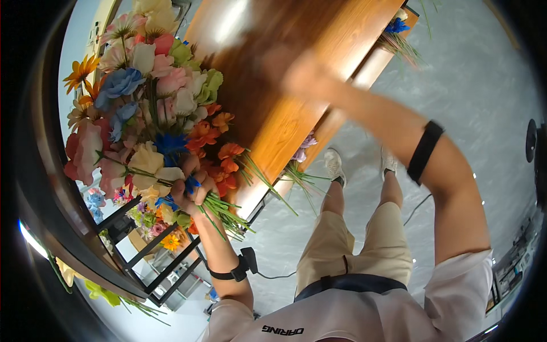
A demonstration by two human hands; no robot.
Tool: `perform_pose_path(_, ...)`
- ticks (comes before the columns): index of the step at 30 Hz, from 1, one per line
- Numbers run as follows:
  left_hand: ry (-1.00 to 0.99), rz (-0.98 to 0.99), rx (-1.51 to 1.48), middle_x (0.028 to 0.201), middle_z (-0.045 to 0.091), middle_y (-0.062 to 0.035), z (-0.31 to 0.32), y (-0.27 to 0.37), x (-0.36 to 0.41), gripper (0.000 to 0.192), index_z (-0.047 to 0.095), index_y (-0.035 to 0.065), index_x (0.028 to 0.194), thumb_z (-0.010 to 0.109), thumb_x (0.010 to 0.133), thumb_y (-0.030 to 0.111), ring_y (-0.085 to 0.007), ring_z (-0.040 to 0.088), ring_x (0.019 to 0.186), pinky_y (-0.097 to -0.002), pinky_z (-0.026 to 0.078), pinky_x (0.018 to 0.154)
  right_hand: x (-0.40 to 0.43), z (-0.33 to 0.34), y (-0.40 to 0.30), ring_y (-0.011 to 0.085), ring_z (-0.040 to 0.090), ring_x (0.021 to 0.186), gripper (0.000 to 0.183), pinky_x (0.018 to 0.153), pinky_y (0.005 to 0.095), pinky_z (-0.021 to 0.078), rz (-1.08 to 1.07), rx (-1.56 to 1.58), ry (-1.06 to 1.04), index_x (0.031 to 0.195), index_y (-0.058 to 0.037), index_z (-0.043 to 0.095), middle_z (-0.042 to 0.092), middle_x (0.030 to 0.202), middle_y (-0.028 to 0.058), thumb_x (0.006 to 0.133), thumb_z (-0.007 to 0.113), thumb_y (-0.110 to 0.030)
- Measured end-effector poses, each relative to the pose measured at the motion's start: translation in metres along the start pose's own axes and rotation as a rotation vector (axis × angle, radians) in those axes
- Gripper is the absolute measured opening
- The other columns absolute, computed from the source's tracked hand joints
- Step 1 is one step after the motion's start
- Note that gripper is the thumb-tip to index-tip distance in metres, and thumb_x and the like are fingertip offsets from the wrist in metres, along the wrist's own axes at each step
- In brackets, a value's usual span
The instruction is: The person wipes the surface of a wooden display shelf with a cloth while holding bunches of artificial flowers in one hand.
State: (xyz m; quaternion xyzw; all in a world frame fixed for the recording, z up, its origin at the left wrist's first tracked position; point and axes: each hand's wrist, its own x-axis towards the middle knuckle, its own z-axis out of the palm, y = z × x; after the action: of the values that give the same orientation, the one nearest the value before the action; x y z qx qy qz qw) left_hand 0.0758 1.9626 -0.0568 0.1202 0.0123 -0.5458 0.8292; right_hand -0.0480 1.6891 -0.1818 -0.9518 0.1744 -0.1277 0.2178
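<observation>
My left hand (192,188) grips a large bunch of artificial flowers (171,85) by its green stems (222,211). The bunch mixes pink, white, blue, orange and green blooms and leans up to the left. A blue flower (171,147) and orange flowers (209,134) are close to the fingers. My right hand (303,75) is above the wooden tabletop (295,124), to the right of the bunch. It is badly blurred, so its fingers and anything in them cannot be made out.
Purple flowers (305,145) with long stems lie on a lower wooden ledge, and a blue flower (397,25) lies at its far end. A black metal frame (154,256) stands at lower left beside more flowers (156,222). A dark curved edge (77,213) borders the left side.
</observation>
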Motion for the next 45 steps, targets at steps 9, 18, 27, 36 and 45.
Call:
perform_pose_path(9,-0.019,-0.044,-0.006,0.078,0.039,-0.0021,-0.013,0.013,-0.004,0.032,0.040,0.0023,0.101,0.057,0.080,-0.015,-0.0064,0.037,0.040,-0.0238,0.030,0.032,0.052,0.049,-0.016,0.0293,0.053,0.128,0.037,0.111,0.0589,0.0316,0.295,-0.404,0.463,0.119,-0.0083,0.067,0.063,0.130,0.0149,0.092,0.051,-0.029)
perform_pose_path(18,-0.060,-0.047,-0.053,0.083,0.047,-0.0064,-0.019,0.018,-0.005,0.037,0.043,-0.0051,0.110,0.057,0.078,-0.015,-0.0053,0.035,0.040,-0.0232,0.030,0.032,0.085,0.046,0.027,0.0228,0.062,0.116,0.023,0.092,0.0408,0.0538,0.135,0.056,0.438,0.106,-0.0115,0.072,0.067,0.120,0.0107,0.091,0.056,-0.021)
perform_pose_path(27,-0.065,-0.057,-0.077,0.079,0.045,-0.0044,-0.025,0.022,-0.007,0.031,0.043,0.0001,0.100,0.057,0.075,-0.013,-0.0067,0.034,0.040,-0.0249,0.029,0.033,0.103,0.045,-0.032,0.0250,0.046,0.135,0.035,0.114,0.0528,0.0256,0.420,-0.253,0.256,0.129,-0.0171,0.060,0.060,0.134,0.0068,0.096,0.051,-0.024)
perform_pose_path(36,-0.066,-0.039,-0.151,0.078,0.045,-0.0039,-0.027,0.020,-0.001,0.035,0.042,-0.0003,0.103,0.057,0.074,-0.013,-0.0065,0.034,0.041,-0.0249,0.029,0.033,0.111,0.057,0.018,0.0285,0.045,0.136,0.042,0.111,0.0522,0.0325,0.012,-0.043,0.364,0.134,-0.0102,0.058,0.051,0.145,0.0120,0.095,0.053,-0.024)
perform_pose_path(45,-0.025,-0.015,-0.177,0.078,0.045,-0.0035,-0.024,0.023,-0.003,0.038,0.040,-0.0007,0.106,0.057,0.074,-0.013,-0.0063,0.034,0.041,-0.0249,0.029,0.033,0.150,0.058,0.013,0.0278,0.063,0.109,0.031,0.098,0.0454,0.0400,0.517,-0.245,0.278,0.118,-0.0089,0.067,0.070,0.115,0.0092,0.092,0.054,-0.019)
